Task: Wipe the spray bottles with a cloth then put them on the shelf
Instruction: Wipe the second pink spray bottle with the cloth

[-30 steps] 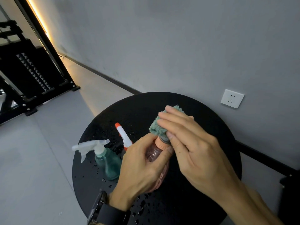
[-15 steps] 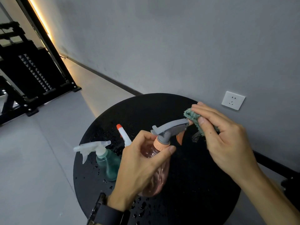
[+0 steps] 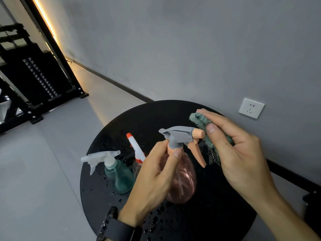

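Pink bottle [image 3: 180, 178]: centre of round black table [image 3: 217, 214], upright, grey trigger head w/ orange nozzle at 3 o'clock.
Left hand [image 3: 152, 181]: fingers curled round bottle neck.
Right hand [image 3: 239, 153]: fingers pinch green cloth [image 3: 201, 120], just beside nozzle tip.
Teal bottle [image 3: 119, 176]: at 9 o'clock of pink one, upright.
Third bottle [image 3: 135, 148]: white-orange head, between the two, body mostly hidden.
Table: wet w/ droplets.

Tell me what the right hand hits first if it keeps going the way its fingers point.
The right hand, gripping the cloth, points up-left over the table. The pink bottle's nozzle sits just below that line; past it the way looks free, though depth is unclear.
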The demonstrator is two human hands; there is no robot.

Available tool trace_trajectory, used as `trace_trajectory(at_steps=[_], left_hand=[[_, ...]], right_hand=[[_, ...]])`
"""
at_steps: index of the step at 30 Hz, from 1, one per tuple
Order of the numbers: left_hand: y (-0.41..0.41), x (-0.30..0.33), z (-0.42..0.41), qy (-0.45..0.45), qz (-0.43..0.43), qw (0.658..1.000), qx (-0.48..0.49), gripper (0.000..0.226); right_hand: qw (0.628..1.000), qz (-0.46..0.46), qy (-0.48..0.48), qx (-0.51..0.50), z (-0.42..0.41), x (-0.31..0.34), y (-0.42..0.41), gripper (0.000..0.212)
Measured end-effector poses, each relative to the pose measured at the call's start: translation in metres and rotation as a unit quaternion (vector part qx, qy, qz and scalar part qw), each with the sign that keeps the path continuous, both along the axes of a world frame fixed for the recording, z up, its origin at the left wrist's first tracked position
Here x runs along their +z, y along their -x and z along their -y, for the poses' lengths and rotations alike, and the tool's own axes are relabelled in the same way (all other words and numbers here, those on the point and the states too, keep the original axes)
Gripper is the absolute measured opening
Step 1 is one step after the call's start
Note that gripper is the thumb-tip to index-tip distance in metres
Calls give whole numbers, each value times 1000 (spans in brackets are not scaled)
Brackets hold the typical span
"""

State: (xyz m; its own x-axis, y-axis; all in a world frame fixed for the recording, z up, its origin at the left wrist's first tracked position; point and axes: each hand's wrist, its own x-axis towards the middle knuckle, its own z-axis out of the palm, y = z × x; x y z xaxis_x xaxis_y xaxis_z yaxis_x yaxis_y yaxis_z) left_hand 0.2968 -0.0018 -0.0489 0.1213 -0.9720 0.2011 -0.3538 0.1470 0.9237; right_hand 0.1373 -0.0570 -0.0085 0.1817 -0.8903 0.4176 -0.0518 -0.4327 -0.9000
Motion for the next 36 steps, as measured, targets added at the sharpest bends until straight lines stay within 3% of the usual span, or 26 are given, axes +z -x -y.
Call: trace_trajectory(at_steps=[4, 8, 11, 13, 19, 23, 28, 36], left_hand=[[7, 5, -3, -11, -49, 999, -14, 31], [13, 9, -4, -26, -120, 992, -26, 43], [18, 11, -1, -30, -197, 980, -23, 25], [19, 11, 2, -24, -235, 972, -21, 26], [19, 13, 3, -27, -237, 970, -48, 28], [17, 11, 3, -43, -311, 949, -27, 26], [14, 11, 4, -52, -393, 918, -8, 33], [9, 10, 7, -66, -420, 905, 0, 47]], right_hand=[[999, 14, -1, 43, -8, 0, -7, 32], [998, 29, 2, 60, -14, 1, -13, 32], [998, 24, 25, 54, -16, -1, -17, 32], [998, 18, 43, 52, -17, -2, -18, 34], [983, -75, 161, 37, -13, -12, -21, 37], [969, -129, 210, 17, -6, -19, -19, 37], [967, -153, 203, 5, 1, -26, -11, 37], [971, -153, 182, -38, 7, -29, -4, 35]])
